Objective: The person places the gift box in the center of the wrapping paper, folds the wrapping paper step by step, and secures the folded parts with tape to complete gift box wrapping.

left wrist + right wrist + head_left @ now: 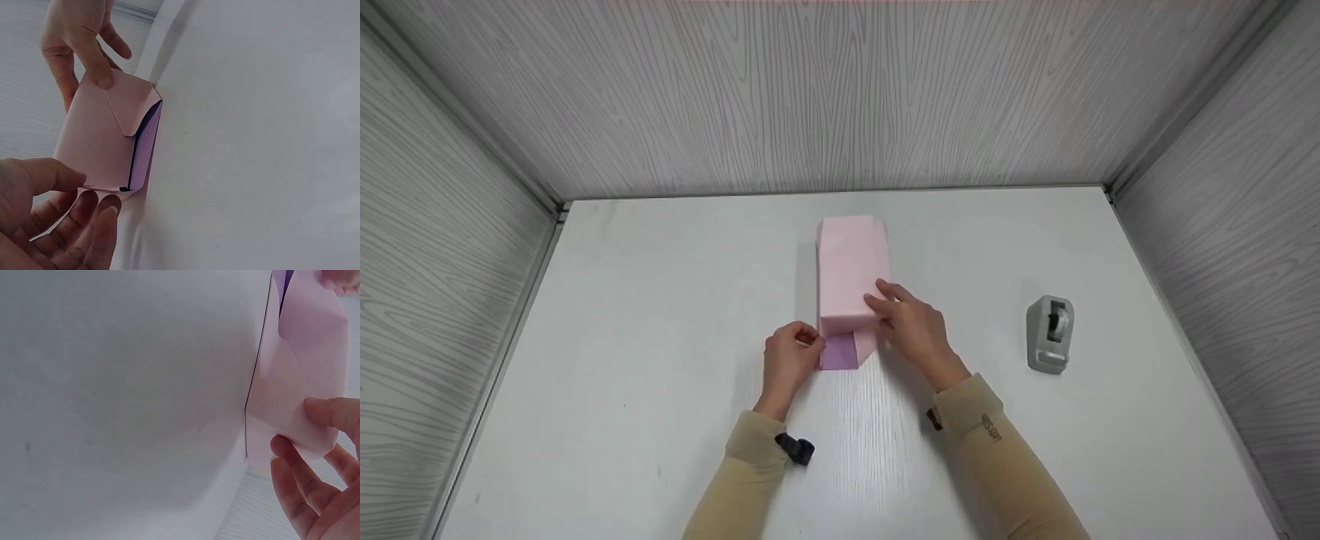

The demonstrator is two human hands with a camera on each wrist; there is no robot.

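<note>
A box-shaped pink paper parcel lies lengthwise on the table, its near end partly folded. At that end a flap with a purple inner side lies spread on the table. My left hand pinches the left edge of the near end between thumb and fingers. On the right, my right hand grips the near corner, thumb and fingers over the edge. In the left wrist view, a slanted pink fold crosses the end face, above a dark gap and the purple flap.
A grey tape dispenser stands on the white table to the right of the parcel. Grey wood-grain panels wall in the back and both sides. A black strap device sits at the left wrist.
</note>
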